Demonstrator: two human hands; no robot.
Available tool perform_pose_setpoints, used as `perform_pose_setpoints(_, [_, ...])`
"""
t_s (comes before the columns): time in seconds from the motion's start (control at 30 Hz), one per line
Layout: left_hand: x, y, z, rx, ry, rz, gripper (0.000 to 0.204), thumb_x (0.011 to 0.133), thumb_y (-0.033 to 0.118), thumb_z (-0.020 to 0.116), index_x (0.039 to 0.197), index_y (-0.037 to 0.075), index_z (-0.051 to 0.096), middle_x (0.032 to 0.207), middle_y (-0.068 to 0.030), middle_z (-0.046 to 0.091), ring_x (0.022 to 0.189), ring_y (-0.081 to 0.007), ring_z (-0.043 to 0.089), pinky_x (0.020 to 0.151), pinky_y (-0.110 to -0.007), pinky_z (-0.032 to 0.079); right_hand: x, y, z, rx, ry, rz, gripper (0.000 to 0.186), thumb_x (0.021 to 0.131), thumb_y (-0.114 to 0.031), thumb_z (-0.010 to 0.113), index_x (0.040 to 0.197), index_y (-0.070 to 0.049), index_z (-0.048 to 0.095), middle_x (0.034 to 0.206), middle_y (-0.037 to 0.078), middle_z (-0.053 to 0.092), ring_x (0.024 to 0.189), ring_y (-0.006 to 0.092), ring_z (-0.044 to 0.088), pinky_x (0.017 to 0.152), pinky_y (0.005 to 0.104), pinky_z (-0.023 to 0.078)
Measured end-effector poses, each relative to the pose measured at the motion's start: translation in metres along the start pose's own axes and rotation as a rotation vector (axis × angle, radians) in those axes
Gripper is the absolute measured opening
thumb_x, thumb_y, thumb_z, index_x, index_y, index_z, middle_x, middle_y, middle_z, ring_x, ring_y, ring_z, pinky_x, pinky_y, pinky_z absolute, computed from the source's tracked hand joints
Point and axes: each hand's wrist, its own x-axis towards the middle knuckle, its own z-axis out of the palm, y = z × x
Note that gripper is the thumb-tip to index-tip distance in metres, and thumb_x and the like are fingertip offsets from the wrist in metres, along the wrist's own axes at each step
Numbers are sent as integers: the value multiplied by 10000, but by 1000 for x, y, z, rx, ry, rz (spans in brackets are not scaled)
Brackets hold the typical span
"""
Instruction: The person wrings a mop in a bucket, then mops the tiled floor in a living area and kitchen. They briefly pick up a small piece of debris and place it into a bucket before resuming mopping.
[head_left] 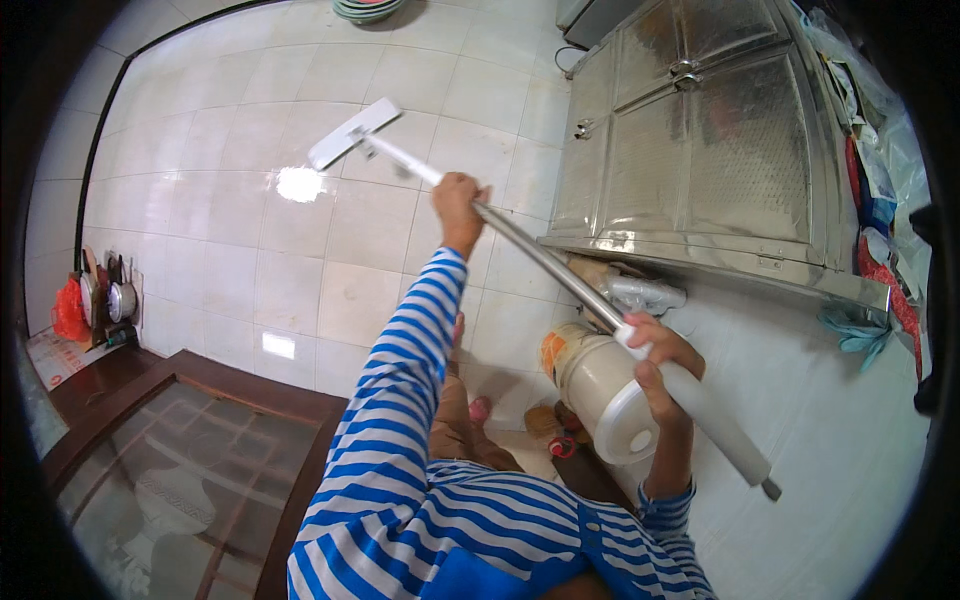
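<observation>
A flat mop [545,262] runs slantwise across the view, with a white rectangular head [356,132], a metal pole and a white handle grip. Its head lies on the pale tiled floor ahead of me. My left hand [460,212] is wrapped round the pole partway up, where the white lower section meets the metal. Further back, my right hand [662,362] grips the white handle near its upper part, fingers closed around it. The handle's end points to the lower right, past my right hand.
A metal cabinet [700,150] stands at the right, with bags [880,180] beside it and blue gloves [857,333] hanging from its edge. A white bucket [600,390] is below my right hand. At lower left is a dark wood-framed glass door [190,480]. Stacked bowls [367,10] sit far ahead.
</observation>
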Motion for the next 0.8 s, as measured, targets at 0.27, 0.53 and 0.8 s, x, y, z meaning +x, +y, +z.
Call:
perform_pose_setpoints(0.27, [-41,123,92,-71,-429,291,105,640,184,669,623,110,596,684,-83,548,759,-265,547,681,-402,399,-114,-15,-20,-113,574,298,190,846,-203,598,841,-51,485,1000,141,553,1090,322,516,666,387,551])
perform_pose_setpoints(0.53, [-165,217,19,-436,-725,394,67,579,105,636,633,85,602,708,-103,584,776,-295,538,738,-396,398,-232,-120,-44,-158,859,510,246,850,-314,581,880,-84,498,938,91,540,1083,302,513,501,298,545])
perform_pose_setpoints(0.8, [-187,244,-47,-676,-759,227,89,524,63,621,575,74,549,638,-114,560,698,-315,528,700,-386,388,-251,-174,-65,-129,808,306,262,842,-287,578,735,-92,440,762,81,515,917,358,541,522,340,545])
